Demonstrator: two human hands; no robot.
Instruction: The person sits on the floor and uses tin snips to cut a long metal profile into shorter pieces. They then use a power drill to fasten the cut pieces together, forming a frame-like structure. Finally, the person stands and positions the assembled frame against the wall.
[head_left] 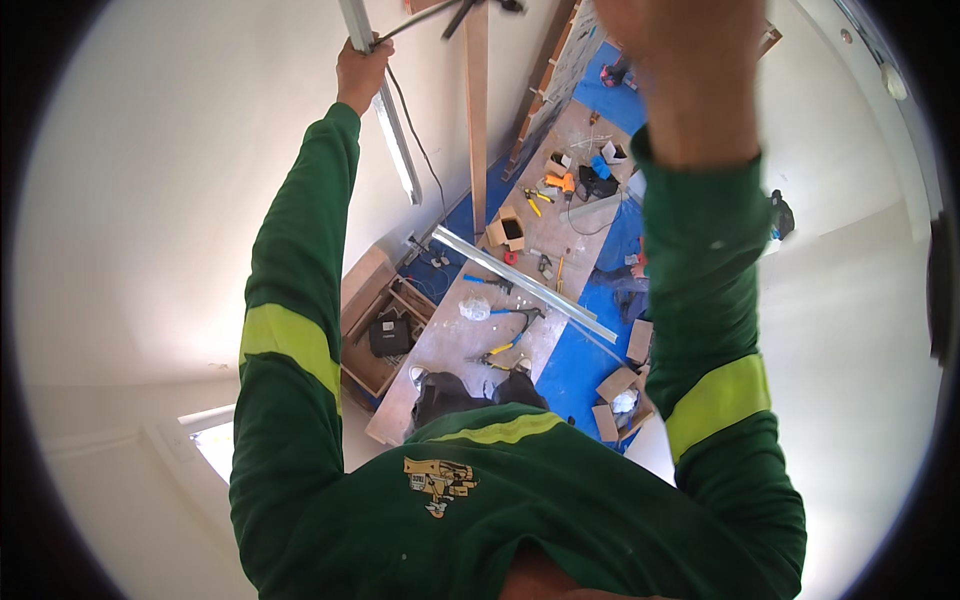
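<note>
My left hand (362, 76) is raised at the upper left, closed round a long metal channel (397, 150) that hangs beside the wall. A thin dark cable (418, 130) runs down next to this channel. Above and right of the left hand is a dark rod-like thing (460, 16), partly cut off by the top edge. My right hand (680, 60) is lifted close to the view at the upper right, blurred. Its fingers lie beyond the top edge, so what it holds, if anything, is hidden.
Below me, a long board (430, 345) carries hammers (488, 283), yellow-handled pliers (533, 201), an orange power tool (562, 183) and a cardboard box (507, 229). Another metal channel (525, 284) slants across it. A wooden crate (372, 375) with a black case stands left; blue sheeting (570, 375) covers the floor.
</note>
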